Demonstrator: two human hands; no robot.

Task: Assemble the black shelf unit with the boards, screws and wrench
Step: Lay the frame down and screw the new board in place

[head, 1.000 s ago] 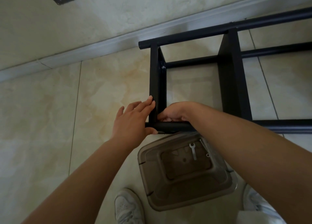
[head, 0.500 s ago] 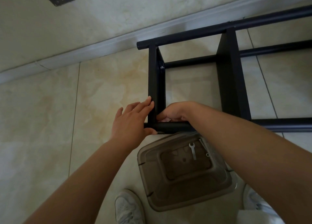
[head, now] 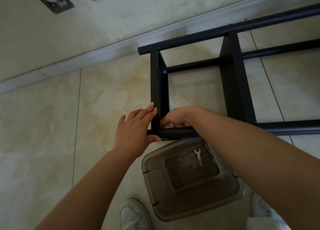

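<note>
While the black shelf unit (head: pixel 230 74) lies on its side on the tiled floor (head: pixel 52 125), occupying the centre and right of the frame, work is at its near-left corner, where the end board (head: pixel 158 87) meets the lower tube (head: pixel 176 133). Left hand (head: pixel 133 131): fingers straight against the board's outer face, thumb under the tube end, steadying the joint. Right hand (head: pixel 174 119): reaches inside the corner with fingers curled; what they hold, if anything, is hidden by the board and hand, so cannot tell. Judgement: a screw is being started by fingers at this corner; a fitted screw head (head: pixel 163 71) shows at the board's far end. Wrench (head: pixel 198 156) lies unused on the upturned brown plastic bin (head: pixel 190 183), lower centre, with small hardware (head: pixel 214 160) beside it. Next move likely calls for holding the board square and fetching the wrench to tighten. No brand, label or legible writing visible.
</note>
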